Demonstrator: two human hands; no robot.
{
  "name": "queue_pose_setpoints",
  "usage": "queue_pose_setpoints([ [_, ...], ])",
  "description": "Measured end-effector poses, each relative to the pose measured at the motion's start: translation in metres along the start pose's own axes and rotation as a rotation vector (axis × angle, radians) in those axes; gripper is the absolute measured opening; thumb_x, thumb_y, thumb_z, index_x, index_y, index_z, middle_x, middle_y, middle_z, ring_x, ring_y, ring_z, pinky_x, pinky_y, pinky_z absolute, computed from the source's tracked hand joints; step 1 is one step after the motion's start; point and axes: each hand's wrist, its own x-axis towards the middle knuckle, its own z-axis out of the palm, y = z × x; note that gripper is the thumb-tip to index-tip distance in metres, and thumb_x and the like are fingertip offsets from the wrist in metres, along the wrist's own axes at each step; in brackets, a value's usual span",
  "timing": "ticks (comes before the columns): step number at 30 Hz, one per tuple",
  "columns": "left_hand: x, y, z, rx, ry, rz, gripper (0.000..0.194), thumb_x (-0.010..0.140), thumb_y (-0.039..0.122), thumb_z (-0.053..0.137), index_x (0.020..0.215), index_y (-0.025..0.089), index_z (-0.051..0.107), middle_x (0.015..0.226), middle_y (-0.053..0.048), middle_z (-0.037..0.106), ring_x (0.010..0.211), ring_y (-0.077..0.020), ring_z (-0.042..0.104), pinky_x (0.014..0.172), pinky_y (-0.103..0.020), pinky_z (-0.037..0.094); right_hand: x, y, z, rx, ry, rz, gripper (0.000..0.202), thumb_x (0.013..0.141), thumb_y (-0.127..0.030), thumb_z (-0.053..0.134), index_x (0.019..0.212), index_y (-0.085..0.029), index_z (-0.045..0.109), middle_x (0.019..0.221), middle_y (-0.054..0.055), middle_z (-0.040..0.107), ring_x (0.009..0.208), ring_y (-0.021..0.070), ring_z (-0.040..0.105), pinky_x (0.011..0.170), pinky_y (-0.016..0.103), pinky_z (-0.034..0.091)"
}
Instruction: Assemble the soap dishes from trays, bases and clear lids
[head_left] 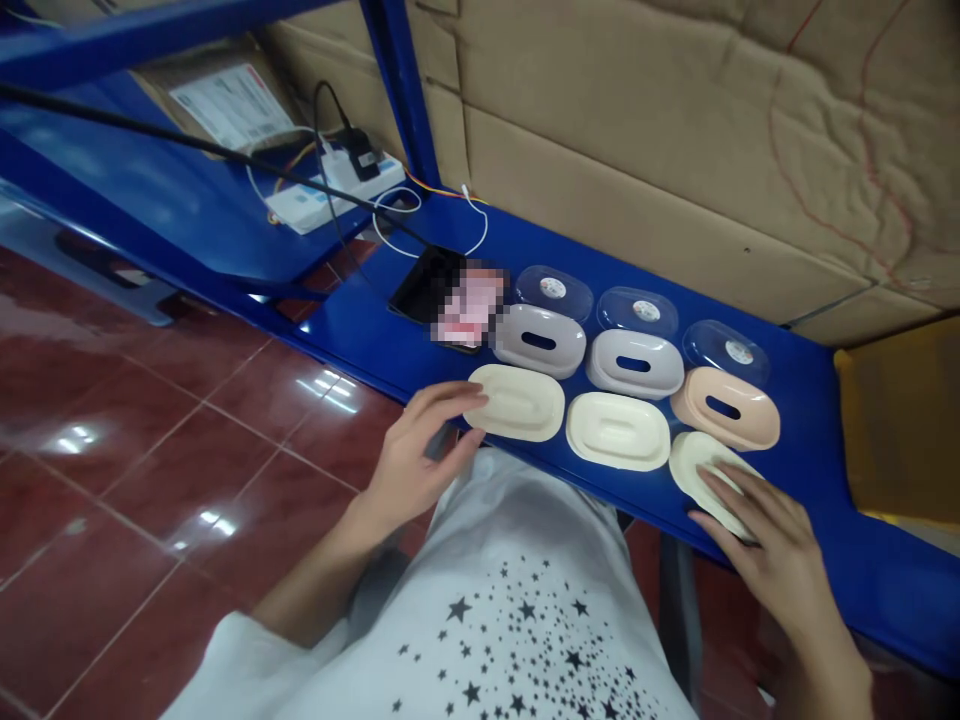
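Left hand (409, 455) open, touching cream oval plastic tray (529, 403); right hand (787, 545) on matching tray (691, 462), grip unclear. Likely light, stiff; pinch edgewise.

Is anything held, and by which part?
Left hand at the left end of the leftmost cream dish, right hand over the rightmost cream dish; grip can't be told.

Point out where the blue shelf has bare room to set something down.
The widest bare patch of the blue shelf lies between the peach holder and the yellow box, and continues beyond the right hand. A smaller one lies left of the black item. Crowded: the rows of clear lids, grey holders and cream trays, with only slim gaps.
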Motion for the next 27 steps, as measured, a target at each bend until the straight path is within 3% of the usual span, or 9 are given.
queue_pose_setpoints([
  [3, 0.003, -0.017, -0.002, 0.229, -0.009, 0.056, 0.047, 0.099, 0.038, 0.075, 0.144, 0.030, 0.066, 0.150, -0.011, 0.065, 0.139, -0.0313, 0.063, 0.119, -0.054, 0.051, 0.003, 0.003, 0.002, -0.004, 0.029, 0.018, 0.051, 0.100, -0.039, 0.078, 0.149, -0.036, 0.066, 0.156, 0.010, 0.066, 0.133, 0.0388, 0.069, 0.104, 0.053, 0.055],
  [7, 0.006, -0.028, 0.003, 0.413, -0.147, 0.095, 0.077, 0.097, 0.051, 0.075, 0.164, 0.027, 0.045, 0.168, -0.019, 0.049, 0.153, -0.0390, 0.050, 0.122, -0.060, 0.047, 0.024, -0.002, -0.007, 0.015, 0.079, -0.028, 0.042, 0.103, -0.030, 0.072, 0.145, -0.032, 0.068, 0.156, 0.012, 0.064, 0.135, 0.0383, 0.067, 0.108, 0.054, 0.054],
  [9, 0.007, -0.031, 0.006, 0.495, -0.218, 0.115, 0.082, 0.097, 0.055, 0.075, 0.166, 0.026, 0.043, 0.172, -0.022, 0.043, 0.154, -0.0431, 0.049, 0.120, -0.063, 0.046, 0.043, -0.011, -0.010, 0.004, 0.063, -0.107, 0.039, 0.103, -0.025, 0.072, 0.142, -0.030, 0.069, 0.153, 0.013, 0.066, 0.135, 0.0384, 0.067, 0.108, 0.054, 0.054],
  [12, 0.008, -0.034, 0.011, 0.576, -0.265, 0.168, 0.063, 0.101, 0.052, 0.071, 0.156, 0.025, 0.056, 0.170, -0.023, 0.047, 0.151, -0.0441, 0.051, 0.118, -0.065, 0.043, 0.077, -0.031, -0.011, -0.001, 0.011, -0.262, 0.036, 0.101, -0.023, 0.075, 0.137, -0.024, 0.070, 0.147, 0.015, 0.069, 0.130, 0.0371, 0.070, 0.106, 0.053, 0.056],
  [15, 0.009, -0.036, 0.012, 0.538, -0.242, 0.206, 0.044, 0.102, 0.048, 0.071, 0.139, 0.024, 0.069, 0.163, -0.022, 0.055, 0.147, -0.0414, 0.056, 0.115, -0.062, 0.044, 0.109, -0.056, -0.006, 0.002, -0.048, -0.417, 0.031, 0.103, -0.025, 0.073, 0.133, -0.020, 0.070, 0.144, 0.016, 0.071, 0.126, 0.0346, 0.071, 0.105, 0.052, 0.057],
  [18, 0.008, -0.034, 0.010, 0.423, -0.186, 0.183, 0.039, 0.097, 0.048, 0.077, 0.128, 0.024, 0.074, 0.161, -0.020, 0.057, 0.144, -0.0401, 0.059, 0.113, -0.060, 0.048, 0.134, -0.079, 0.003, -0.004, -0.072, -0.533, 0.032, 0.107, -0.031, 0.069, 0.136, -0.018, 0.068, 0.143, 0.015, 0.073, 0.128, 0.0329, 0.070, 0.105, 0.051, 0.057],
  [22, 0.006, -0.025, 0.004, 0.194, -0.132, 0.125, 0.032, 0.089, 0.046, 0.087, 0.112, 0.026, 0.075, 0.157, -0.013, 0.058, 0.143, -0.0349, 0.060, 0.116, -0.054, 0.051, 0.157, -0.103, 0.016, -0.078, -0.070, -0.617, 0.049, 0.110, -0.043, 0.064, 0.150, -0.016, 0.060, 0.150, 0.014, 0.070, 0.131, 0.0312, 0.068, 0.107, 0.048, 0.055],
  [27, 0.002, -0.011, 0.005, -0.046, -0.045, 0.112, 0.030, 0.080, 0.039, 0.095, 0.101, 0.028, 0.076, 0.154, -0.008, 0.058, 0.140, -0.0308, 0.060, 0.114, -0.048, 0.052, 0.175, -0.121, 0.020, -0.133, -0.052, -0.708, 0.046, 0.112, -0.038, 0.059, 0.153, -0.017, 0.058, 0.152, 0.012, 0.069, 0.132, 0.0278, 0.065, 0.107, 0.045, 0.052],
])
